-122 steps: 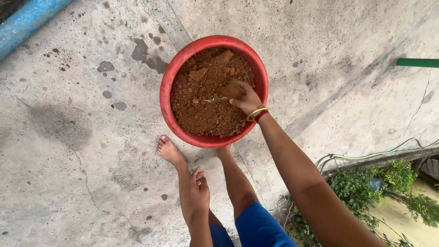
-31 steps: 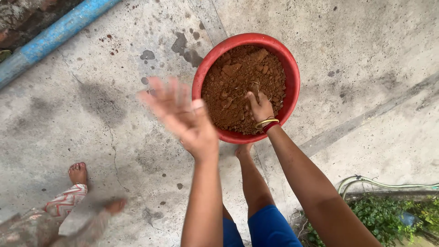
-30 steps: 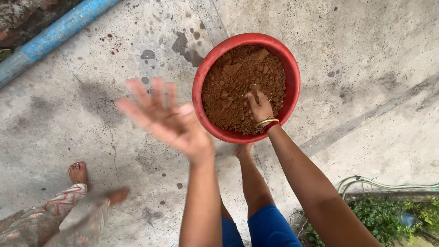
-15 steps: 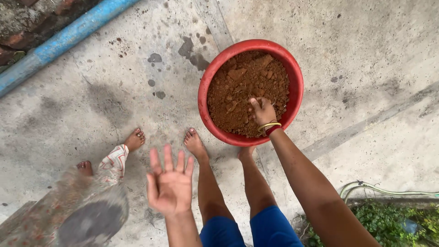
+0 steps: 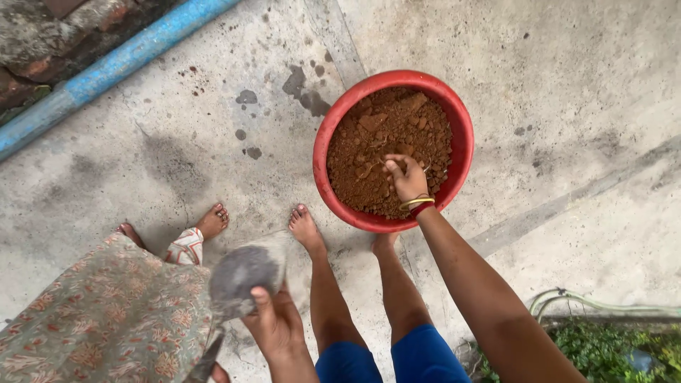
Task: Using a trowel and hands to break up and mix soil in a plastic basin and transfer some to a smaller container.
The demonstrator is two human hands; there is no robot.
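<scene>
the right hand (image 5: 406,177) is sunk into the reddish-brown soil (image 5: 386,152) that fills the red tub (image 5: 462,145), which stands on the concrete floor (image 5: 567,85) just ahead of the person's bare feet. its grip is curled, the fingers (image 5: 394,167) bent down into the loose earth among lumps and a few thin pale roots (image 5: 369,169); whether anything firm is pinched between them cannot be told. two bangles (image 5: 417,204) sit at the wrist, over the near rim of the tub.

the left hand (image 5: 275,323) is held low, well apart from the tub. its grip is closed around the lower edge of a grey, blurred, rounded thing (image 5: 245,271), which looks like the blade of a small garden tool; this cannot be told for sure. a dark handle (image 5: 207,360) runs down from it, beside another person's flowered garment (image 5: 106,312), and that person's foot (image 5: 213,220) rests on the floor near by.

the step in hand is judged to be the breaking up and sorting of the soil by hand, while the tool is being taken. for the next move, the grey thing would have to be gripped securely and carried across to the tub without the other person being struck.
</scene>
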